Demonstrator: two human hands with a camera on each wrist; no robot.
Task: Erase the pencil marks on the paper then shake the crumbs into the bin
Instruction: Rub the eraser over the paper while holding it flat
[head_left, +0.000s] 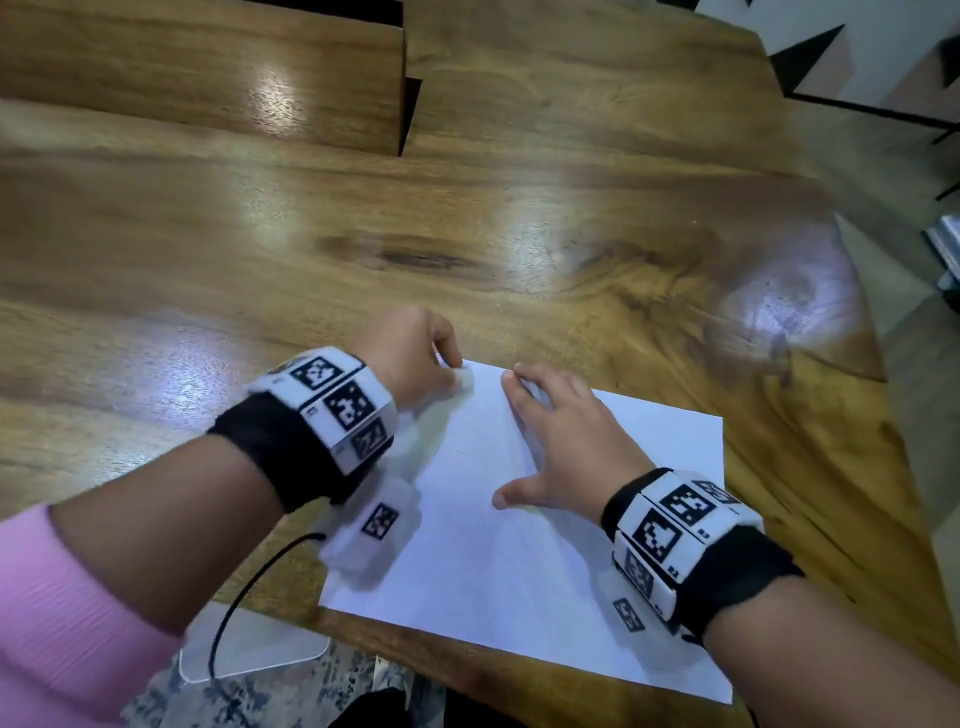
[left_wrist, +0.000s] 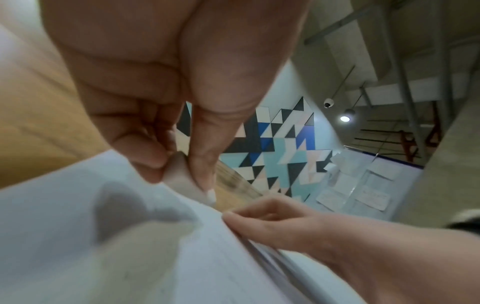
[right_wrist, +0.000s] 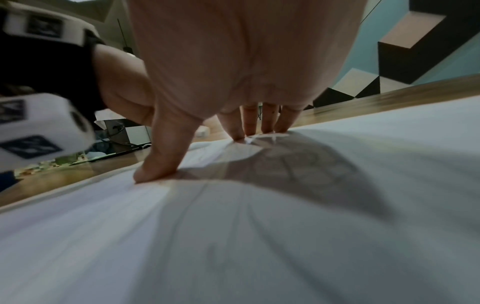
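Head view, item one: white rectangular paper sheet (head_left: 524, 561), flat on the glossy brown wooden table (head_left: 467, 234), its near edge close to the table's front edge. Pencil marks are hard for me to make out: only faint grey lines show in the right wrist view, blurred under the hand's shadow. No bin is visible to me in any view.

Item two: small white eraser (left_wrist: 182, 176), mostly hidden between fingertips, its shape unclear to me; it sits at the sheet's far left corner.

Item three: room. Beyond the sheet stands a raised wooden panel (head_left: 208, 67); a wall of blue, black, white and pink triangles (left_wrist: 275, 148) shows in the left wrist view.

Item four: left hand (head_left: 410, 358), fingers curled, pinching the eraser against the sheet's far corner.

Item five: right hand (head_left: 566, 441), fingers straight and spread, thumb out, pressing flat on the sheet just right of the eraser.

Both wrists carry black bands with white marker blocks.
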